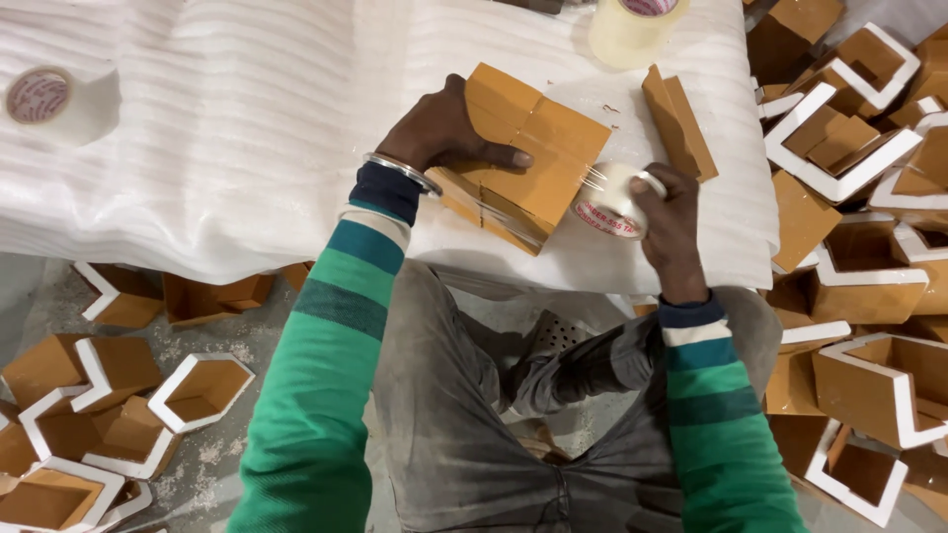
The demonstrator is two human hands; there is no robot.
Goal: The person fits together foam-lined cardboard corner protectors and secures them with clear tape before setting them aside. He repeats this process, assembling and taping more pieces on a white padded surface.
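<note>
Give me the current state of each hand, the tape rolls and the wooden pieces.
left hand: pressing flat on the wooden block
right hand: gripping tape roll
tape roll: strip pulled onto block
wooden block: lying on the foam sheet
spare tape roll: standing untouched

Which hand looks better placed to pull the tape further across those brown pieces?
Probably the right hand: it grips the tape roll at the brown pieces' edge, while the left hand presses them down.

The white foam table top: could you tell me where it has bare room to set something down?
The widest bare stretch of the table top runs between the tape roll at far left and the left hand. A narrow strip lies in front of the brown panels. The right side is crowded: right hand, loose panels, clear tape roll.
</note>
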